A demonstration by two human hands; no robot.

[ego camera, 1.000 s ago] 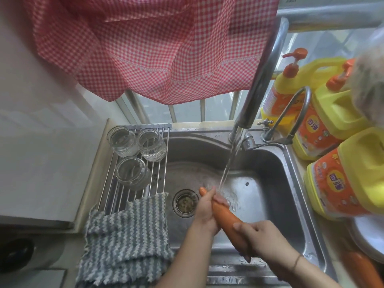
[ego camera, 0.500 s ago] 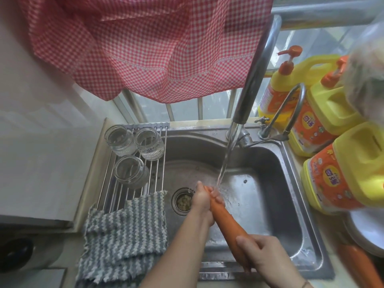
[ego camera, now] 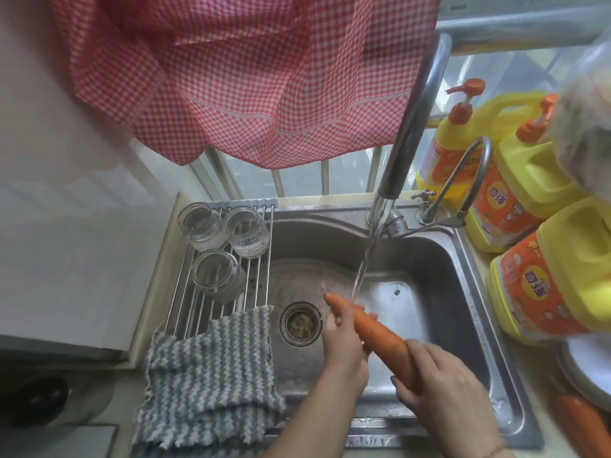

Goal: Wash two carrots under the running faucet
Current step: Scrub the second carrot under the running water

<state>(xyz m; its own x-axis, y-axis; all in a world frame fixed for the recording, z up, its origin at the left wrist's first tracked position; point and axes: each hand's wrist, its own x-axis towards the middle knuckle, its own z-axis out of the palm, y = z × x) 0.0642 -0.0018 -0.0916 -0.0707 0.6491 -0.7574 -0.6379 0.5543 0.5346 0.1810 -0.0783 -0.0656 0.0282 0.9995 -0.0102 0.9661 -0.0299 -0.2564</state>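
Left hand (ego camera: 344, 342) slid down carrot (ego camera: 373, 332); right hand (ego camera: 443, 388) grips end.

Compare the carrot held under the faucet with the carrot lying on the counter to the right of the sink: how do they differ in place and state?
The held carrot is over the sink, under the running water; the counter carrot lies beside the sink, away from the stream. The left hand and right hand grip the held carrot; no hand touches the counter carrot. Both are orange.
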